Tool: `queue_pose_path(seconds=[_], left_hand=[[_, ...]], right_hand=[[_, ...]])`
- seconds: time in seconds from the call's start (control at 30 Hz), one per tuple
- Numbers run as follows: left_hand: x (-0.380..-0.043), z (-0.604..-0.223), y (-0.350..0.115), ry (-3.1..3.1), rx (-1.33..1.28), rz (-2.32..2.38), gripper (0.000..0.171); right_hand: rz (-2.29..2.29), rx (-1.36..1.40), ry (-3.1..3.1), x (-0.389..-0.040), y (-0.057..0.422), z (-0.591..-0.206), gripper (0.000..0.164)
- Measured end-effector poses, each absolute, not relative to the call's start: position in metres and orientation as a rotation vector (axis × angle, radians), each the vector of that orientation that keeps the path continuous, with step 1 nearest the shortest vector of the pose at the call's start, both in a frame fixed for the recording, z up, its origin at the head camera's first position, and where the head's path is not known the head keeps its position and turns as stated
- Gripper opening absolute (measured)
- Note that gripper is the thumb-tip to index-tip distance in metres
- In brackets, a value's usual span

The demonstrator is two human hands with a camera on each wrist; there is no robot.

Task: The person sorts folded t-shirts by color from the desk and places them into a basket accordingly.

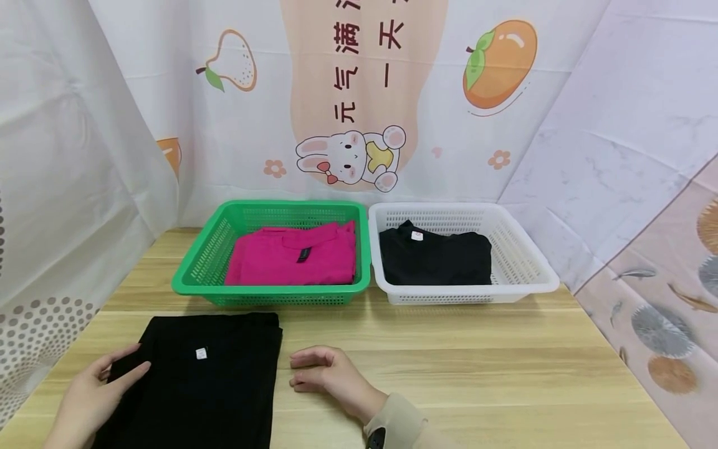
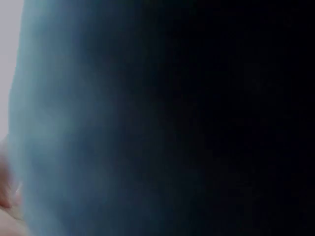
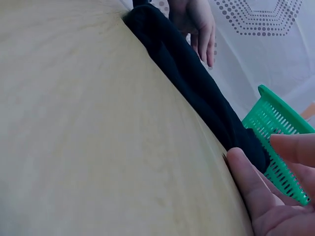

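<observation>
A folded black T-shirt with a small white neck label lies at the table's front left. My left hand is over its left edge, thumb and fingers extended across the dark cloth. In the right wrist view the left hand appears beyond the folded layers of the shirt. My right hand rests on the table just right of the shirt, fingers loosely bent and holding nothing. Dark, blurred cloth fills most of the left wrist view.
Behind the shirt stands a green basket with folded pink clothing in it. A white basket right beside it holds a folded black garment. Printed cloth hangs behind the wooden table.
</observation>
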State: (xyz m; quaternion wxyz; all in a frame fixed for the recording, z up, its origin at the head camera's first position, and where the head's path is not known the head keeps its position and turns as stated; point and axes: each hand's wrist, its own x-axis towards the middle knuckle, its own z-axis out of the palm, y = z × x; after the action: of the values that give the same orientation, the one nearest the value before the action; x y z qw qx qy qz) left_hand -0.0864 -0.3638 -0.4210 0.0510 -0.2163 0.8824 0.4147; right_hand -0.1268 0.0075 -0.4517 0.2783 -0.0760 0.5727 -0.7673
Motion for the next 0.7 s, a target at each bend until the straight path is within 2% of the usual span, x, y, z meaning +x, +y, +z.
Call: queue_pose_path(seconds=[0.17, 0.7], left_hand=[[-0.087, -0.421, -0.37, 2.568, -0.722, 1.268, 0.085], [-0.085, -0.424, -0.365, 2.516, -0.709, 1.282, 0.072]], right_hand=[[-2.049, -0.193, 1.55, -0.127, 0.008, -0.45, 0.036], [-1.843, -0.232, 1.466, -0.126, 0.02, -0.437, 0.044]])
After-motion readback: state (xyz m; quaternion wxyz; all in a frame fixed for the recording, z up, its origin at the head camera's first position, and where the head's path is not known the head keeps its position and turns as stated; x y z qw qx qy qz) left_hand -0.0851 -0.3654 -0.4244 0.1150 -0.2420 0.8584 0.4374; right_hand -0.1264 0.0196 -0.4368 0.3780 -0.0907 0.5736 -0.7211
